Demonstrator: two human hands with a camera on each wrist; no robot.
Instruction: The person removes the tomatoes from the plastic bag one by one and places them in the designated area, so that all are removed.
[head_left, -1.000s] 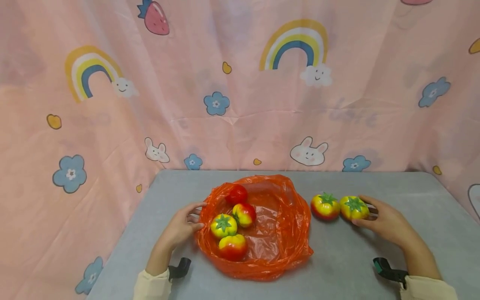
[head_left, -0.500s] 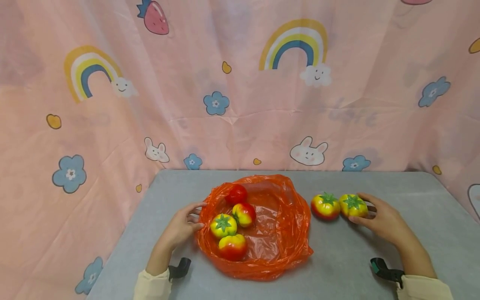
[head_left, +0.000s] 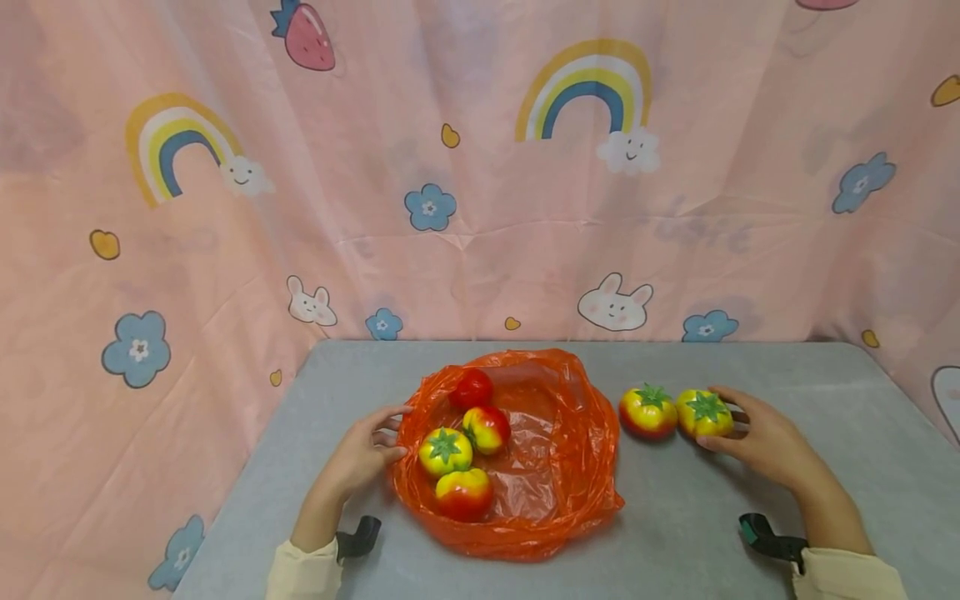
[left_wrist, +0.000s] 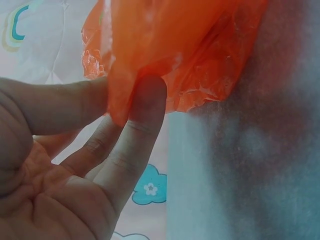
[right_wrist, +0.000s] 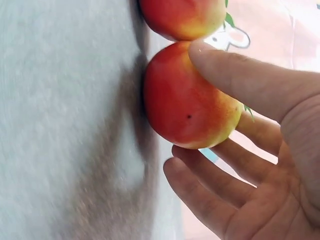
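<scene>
An orange plastic bag (head_left: pixel 525 542) lies spread wide on the table. My left hand (head_left: pixel 367 454) is at its left side; in the left wrist view, the thumb and fingers pinch a fold of the bag's edge. Inside the bag sit several red and yellow toy fruits, among them a toy tomato (head_left: pixel 446 452) with a green leaf top and a plain red one (head_left: pixel 474 389). Right of the bag, my right hand (head_left: pixel 761 437) holds a yellow-red toy tomato (right_wrist: pixel 185 100), thumb on the near side and fingers curled behind. A second toy tomato (head_left: pixel 648 414) rests against its left.
The grey table (head_left: pixel 675 533) runs back to a pink printed curtain (head_left: pixel 495 275). Black wrist camera mounts (head_left: pixel 768 537) stick out from both sleeves, close over the tabletop.
My right hand and the toy tomato in it have shifted very slightly to the left and back. The left hand and the bag have stayed in place.
</scene>
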